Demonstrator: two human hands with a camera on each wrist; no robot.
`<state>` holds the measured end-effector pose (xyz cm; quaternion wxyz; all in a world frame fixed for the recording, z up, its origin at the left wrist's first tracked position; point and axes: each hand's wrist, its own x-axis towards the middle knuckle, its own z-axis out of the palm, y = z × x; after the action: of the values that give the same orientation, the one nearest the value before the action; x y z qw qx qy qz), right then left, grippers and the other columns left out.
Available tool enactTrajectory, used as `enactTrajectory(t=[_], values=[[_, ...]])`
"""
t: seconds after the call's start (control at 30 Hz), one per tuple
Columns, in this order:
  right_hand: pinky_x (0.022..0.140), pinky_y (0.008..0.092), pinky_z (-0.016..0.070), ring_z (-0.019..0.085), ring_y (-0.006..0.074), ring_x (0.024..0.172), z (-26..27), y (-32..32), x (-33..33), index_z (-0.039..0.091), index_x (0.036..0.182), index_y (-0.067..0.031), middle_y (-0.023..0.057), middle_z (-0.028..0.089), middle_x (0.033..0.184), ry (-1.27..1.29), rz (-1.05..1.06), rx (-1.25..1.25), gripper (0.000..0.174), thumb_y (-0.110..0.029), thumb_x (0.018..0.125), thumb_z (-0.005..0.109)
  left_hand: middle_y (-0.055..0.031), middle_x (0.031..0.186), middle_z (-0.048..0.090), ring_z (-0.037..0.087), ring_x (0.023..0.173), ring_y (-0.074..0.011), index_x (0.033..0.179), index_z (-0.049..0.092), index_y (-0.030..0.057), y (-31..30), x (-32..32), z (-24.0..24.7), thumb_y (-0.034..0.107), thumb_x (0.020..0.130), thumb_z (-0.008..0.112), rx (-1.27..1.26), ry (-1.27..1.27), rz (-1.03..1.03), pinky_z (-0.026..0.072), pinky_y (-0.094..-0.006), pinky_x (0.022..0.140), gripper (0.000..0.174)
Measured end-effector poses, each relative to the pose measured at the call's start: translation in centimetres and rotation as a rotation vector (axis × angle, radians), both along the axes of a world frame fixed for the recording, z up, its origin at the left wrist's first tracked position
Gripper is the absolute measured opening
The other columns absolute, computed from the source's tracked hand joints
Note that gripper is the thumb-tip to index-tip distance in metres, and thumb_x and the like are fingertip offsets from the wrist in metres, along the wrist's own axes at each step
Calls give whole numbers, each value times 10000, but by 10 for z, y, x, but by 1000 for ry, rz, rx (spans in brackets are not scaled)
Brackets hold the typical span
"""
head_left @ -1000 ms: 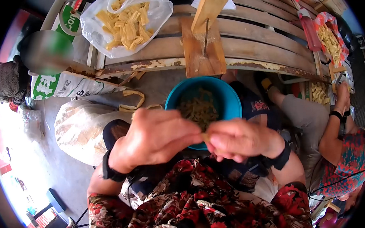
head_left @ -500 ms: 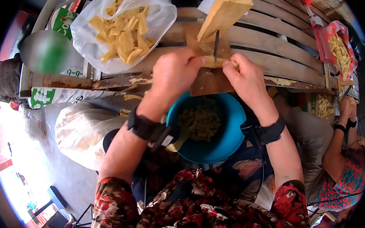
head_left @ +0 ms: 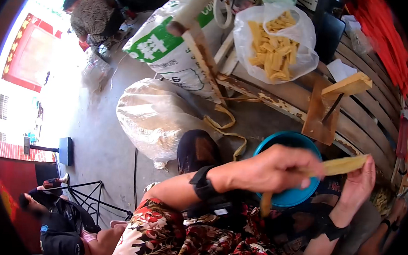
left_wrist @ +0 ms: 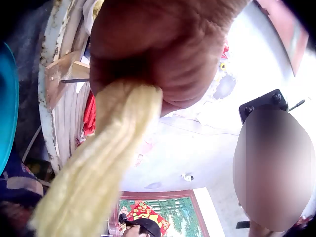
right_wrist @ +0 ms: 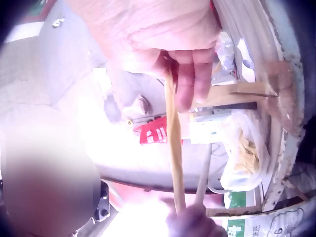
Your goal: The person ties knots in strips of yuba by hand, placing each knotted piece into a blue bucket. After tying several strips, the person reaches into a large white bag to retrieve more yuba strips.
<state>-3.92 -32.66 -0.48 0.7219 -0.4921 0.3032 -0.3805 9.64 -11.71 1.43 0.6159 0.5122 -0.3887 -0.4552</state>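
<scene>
My left hand [head_left: 281, 169], blurred in the head view, grips a pale yellow strip [head_left: 344, 166] over the teal bucket [head_left: 272, 137]. The far end of that strip is pinched by the right hand [head_left: 357, 186]. A short brownish length [head_left: 266, 205] hangs below the left hand. In the left wrist view, the strip [left_wrist: 94, 163] comes out of the curled left hand [left_wrist: 163, 49]. Seen from the right wrist, the strip [right_wrist: 174, 143] runs edge-on from the right hand [right_wrist: 163, 44] to the left hand [right_wrist: 195, 224]. The bucket's contents are mostly hidden.
Beyond the bucket, a wooden stand [head_left: 318, 123] with a metal rod [head_left: 332, 108] sits on the slatted bench [head_left: 365, 125]. A plastic bag of yellow pieces [head_left: 274, 52] lies on the bench. A large sack [head_left: 151, 117] is on the floor, and other people are nearby.
Both hands have come back from the metal rod towards the body and moved apart, with a longer strip now stretched between them. The head view has swung left.
</scene>
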Motion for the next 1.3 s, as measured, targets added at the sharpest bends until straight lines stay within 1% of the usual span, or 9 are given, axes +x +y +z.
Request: enactTrajectory(t=[0.1, 0.2, 0.27, 0.4, 0.73, 0.9, 1.07, 1.2, 1.3], values=[[575, 247, 442, 557, 142, 647, 27, 34, -7, 525, 1017, 6, 60, 559, 814, 17, -33, -73, 231, -207, 968, 452, -20, 882, 612, 563, 726, -78, 1019, 648, 30, 26, -3, 6, 170, 903, 583, 253, 152, -150, 463, -221, 607, 194], [546, 263, 460, 569, 173, 538, 40, 87, -32, 504, 914, 20, 125, 594, 708, 73, 442, -440, 333, -308, 949, 463, -48, 841, 601, 562, 764, -131, 976, 646, -8, 26, -5, -2, 395, 885, 571, 415, 210, -112, 447, -267, 654, 420], [552, 267, 474, 601, 166, 565, 43, 106, -46, 526, 848, 25, 138, 654, 696, 176, 730, -668, 352, -308, 944, 463, -125, 801, 588, 575, 759, -235, 884, 617, -24, 22, -16, -2, 237, 825, 575, 284, -197, -90, 444, -319, 663, 271], [570, 235, 441, 579, 137, 552, 25, 112, -38, 505, 847, 8, 96, 627, 665, 388, 488, -421, 286, -237, 972, 428, -185, 790, 589, 579, 737, -316, 815, 566, -34, 27, -33, -5, 49, 746, 543, 219, -506, 161, 447, -370, 649, 110], [739, 191, 427, 531, 65, 814, -19, 111, -34, 495, 1004, -33, 9, 535, 894, 162, 485, -238, 271, -282, 911, 549, -8, 836, 607, 572, 753, -108, 955, 567, 11, 24, -37, -1, -12, 756, 627, 32, 522, 65, 470, -264, 625, 209], [461, 163, 317, 424, 31, 564, -1, 112, -26, 461, 1149, -17, 51, 547, 956, 140, 412, -276, 322, -225, 916, 537, -150, 827, 628, 623, 709, -243, 874, 596, -14, 24, -39, -22, 71, 715, 683, 50, -317, 429, 477, -317, 614, 200], [395, 165, 296, 400, 26, 457, 4, 123, -26, 387, 1295, 25, 96, 579, 967, 309, 424, -163, 439, -96, 888, 501, -157, 853, 633, 627, 752, -301, 898, 599, -15, 25, -50, -27, 51, 762, 641, -70, -571, 437, 489, -340, 643, 157], [370, 173, 281, 354, 25, 383, 3, 108, -33, 386, 1319, 12, 106, 602, 964, 70, 514, 434, 516, 14, 815, 495, -103, 807, 639, 628, 702, -185, 961, 584, -5, 31, -49, -22, -9, 785, 609, -16, -186, 381, 500, -293, 641, 178], [368, 170, 288, 332, 18, 362, 8, 111, -32, 351, 1359, -6, 102, 617, 959, -174, 694, 697, 555, 34, 824, 492, -69, 820, 637, 616, 715, -138, 995, 570, 10, 27, -38, -23, -49, 771, 593, 144, 590, 273, 491, -236, 640, 233]])
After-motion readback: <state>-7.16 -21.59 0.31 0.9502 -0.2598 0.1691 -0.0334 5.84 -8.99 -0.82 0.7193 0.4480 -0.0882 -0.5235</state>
